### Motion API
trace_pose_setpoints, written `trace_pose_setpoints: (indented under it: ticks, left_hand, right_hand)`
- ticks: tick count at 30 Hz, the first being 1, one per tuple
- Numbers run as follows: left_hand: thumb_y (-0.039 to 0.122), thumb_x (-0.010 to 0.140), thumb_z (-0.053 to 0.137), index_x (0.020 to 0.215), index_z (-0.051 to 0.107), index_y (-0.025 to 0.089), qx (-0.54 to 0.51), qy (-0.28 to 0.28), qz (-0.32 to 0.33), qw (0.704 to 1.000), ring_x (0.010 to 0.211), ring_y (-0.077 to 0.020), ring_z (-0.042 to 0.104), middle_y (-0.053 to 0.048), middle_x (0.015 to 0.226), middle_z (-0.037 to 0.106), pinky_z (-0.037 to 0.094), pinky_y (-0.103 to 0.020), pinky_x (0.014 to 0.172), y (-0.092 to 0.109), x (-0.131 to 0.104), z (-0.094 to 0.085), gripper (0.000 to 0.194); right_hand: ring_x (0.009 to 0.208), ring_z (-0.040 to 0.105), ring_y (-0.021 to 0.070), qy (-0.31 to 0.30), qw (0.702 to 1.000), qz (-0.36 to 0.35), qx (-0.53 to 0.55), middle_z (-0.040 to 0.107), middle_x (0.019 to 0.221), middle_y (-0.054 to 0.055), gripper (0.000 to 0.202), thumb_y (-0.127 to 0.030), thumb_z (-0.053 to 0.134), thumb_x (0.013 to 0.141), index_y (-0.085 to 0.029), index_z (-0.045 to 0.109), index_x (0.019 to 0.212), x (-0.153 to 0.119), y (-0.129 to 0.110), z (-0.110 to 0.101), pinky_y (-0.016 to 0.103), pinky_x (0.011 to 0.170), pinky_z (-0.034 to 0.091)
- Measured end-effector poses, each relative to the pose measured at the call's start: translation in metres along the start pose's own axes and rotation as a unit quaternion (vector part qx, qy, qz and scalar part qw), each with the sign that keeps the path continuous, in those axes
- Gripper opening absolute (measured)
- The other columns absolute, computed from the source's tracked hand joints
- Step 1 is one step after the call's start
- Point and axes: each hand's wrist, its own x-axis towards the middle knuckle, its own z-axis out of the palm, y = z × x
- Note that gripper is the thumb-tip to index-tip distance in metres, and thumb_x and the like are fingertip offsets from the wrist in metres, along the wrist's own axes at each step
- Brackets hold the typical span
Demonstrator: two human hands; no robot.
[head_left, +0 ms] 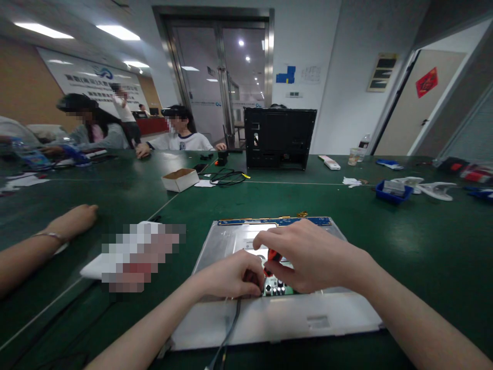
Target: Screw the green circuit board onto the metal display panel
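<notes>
In the head view, the right hand [311, 252] curls its thumb and fingers around a red tool [274, 255], over the green board [283, 289] on the flat panel [231, 234]. The left hand [234, 275] has its fingers bent in close beside the tool; whether they pinch anything, I cannot tell. Good handling here would likely mean light, straight pressure, left fingertips steadying low without crowding the tip, and no tug on the cable [235, 313] near the left hand. The tool's lower end points down toward the board, its long axis steep and leaning slightly, top to the right; the tip is hidden. The panel lies on the table [385, 226], longer side running left to right before the person.
</notes>
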Motion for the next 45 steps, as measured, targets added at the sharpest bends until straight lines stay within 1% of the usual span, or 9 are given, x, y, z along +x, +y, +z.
trace_pose_setpoints:
  ticks: [5,8,13,22,30,34,40,43,45]
  left_hand:
    - [0.019,0.075,0.068,0.080,0.070,0.016,0.004,0.010,-0.025,1.000,0.060,-0.0134,0.055,0.002,0.067,0.060,0.040,-0.023,0.055,-0.001,-0.001,0.001,0.006]
    - [0.017,0.074,0.068,0.078,0.069,0.016,0.008,0.010,-0.020,1.000,0.062,-0.0136,0.055,0.002,0.068,0.061,0.040,-0.023,0.056,0.003,-0.001,0.000,0.004]
    - [0.017,0.074,0.069,0.076,0.070,0.017,0.016,0.008,-0.019,1.000,0.060,-0.0119,0.052,0.003,0.066,0.060,0.039,-0.022,0.055,0.009,-0.001,-0.003,0.003]
    - [0.018,0.074,0.069,0.080,0.070,0.016,-0.002,0.007,-0.012,1.000,0.062,-0.0129,0.056,0.002,0.070,0.062,0.041,-0.023,0.056,0.003,-0.001,-0.001,0.007]
    - [0.016,0.074,0.068,0.080,0.072,0.016,0.013,0.004,-0.024,1.000,0.066,-0.0151,0.056,0.001,0.071,0.062,0.041,-0.025,0.060,0.006,-0.002,-0.002,0.007]
    - [0.017,0.076,0.068,0.083,0.071,0.016,0.016,0.011,-0.028,0.999,0.063,-0.0142,0.054,0.001,0.070,0.061,0.040,-0.025,0.059,0.004,-0.003,0.001,0.008]
    - [0.018,0.074,0.068,0.081,0.070,0.016,-0.013,-0.014,-0.030,0.999,0.063,-0.0143,0.056,0.001,0.071,0.062,0.042,-0.024,0.057,0.000,0.000,-0.002,0.008]
    - [0.018,0.074,0.068,0.076,0.069,0.016,-0.005,-0.011,-0.023,1.000,0.062,-0.0135,0.054,0.002,0.067,0.059,0.040,-0.024,0.056,0.003,0.000,-0.004,0.004]
    - [0.018,0.073,0.068,0.074,0.070,0.017,0.006,0.000,-0.015,1.000,0.060,-0.0126,0.051,0.003,0.065,0.058,0.038,-0.023,0.055,0.005,0.000,-0.004,0.002]
  right_hand:
    - [0.068,0.061,0.0154,0.004,1.000,0.012,-0.021,0.074,0.084,0.003,0.013,-0.028,0.059,0.096,-0.019,0.064,0.104,0.001,0.002,0.001,0.027,0.056,0.025]
    - [0.070,0.059,0.0147,0.003,1.000,-0.010,-0.021,0.072,0.089,0.003,0.010,-0.026,0.061,0.092,-0.019,0.063,0.099,-0.001,0.002,0.000,0.027,0.056,0.025]
    - [0.073,0.056,0.0151,-0.009,0.999,-0.047,0.011,0.069,0.097,0.004,0.015,-0.018,0.059,0.087,-0.018,0.060,0.101,-0.003,-0.001,-0.001,0.027,0.058,0.029]
    - [0.073,0.062,0.0153,-0.002,1.000,0.008,-0.002,0.074,0.093,0.003,0.012,-0.024,0.060,0.094,-0.019,0.064,0.104,0.001,-0.001,-0.001,0.028,0.057,0.027]
    - [0.072,0.058,0.0159,-0.009,0.999,-0.040,0.000,0.069,0.097,0.005,0.015,-0.020,0.060,0.086,-0.018,0.059,0.101,-0.003,-0.001,-0.002,0.027,0.056,0.028]
    - [0.075,0.060,0.0170,-0.013,0.999,-0.029,0.007,0.070,0.099,0.005,0.018,-0.017,0.056,0.089,-0.018,0.059,0.107,-0.002,-0.002,-0.002,0.028,0.058,0.030]
    - [0.075,0.065,0.0172,-0.004,1.000,0.015,-0.007,0.075,0.094,0.004,0.013,-0.025,0.060,0.095,-0.019,0.062,0.106,0.001,-0.001,-0.001,0.028,0.058,0.027]
    - [0.073,0.065,0.0175,-0.013,1.000,0.013,-0.008,0.074,0.086,0.002,0.010,-0.028,0.063,0.093,-0.020,0.062,0.098,-0.001,0.000,-0.002,0.028,0.057,0.027]
    - [0.075,0.064,0.0177,-0.013,1.000,-0.004,-0.001,0.073,0.092,0.003,0.012,-0.027,0.063,0.091,-0.020,0.061,0.101,-0.002,0.000,-0.002,0.028,0.057,0.029]
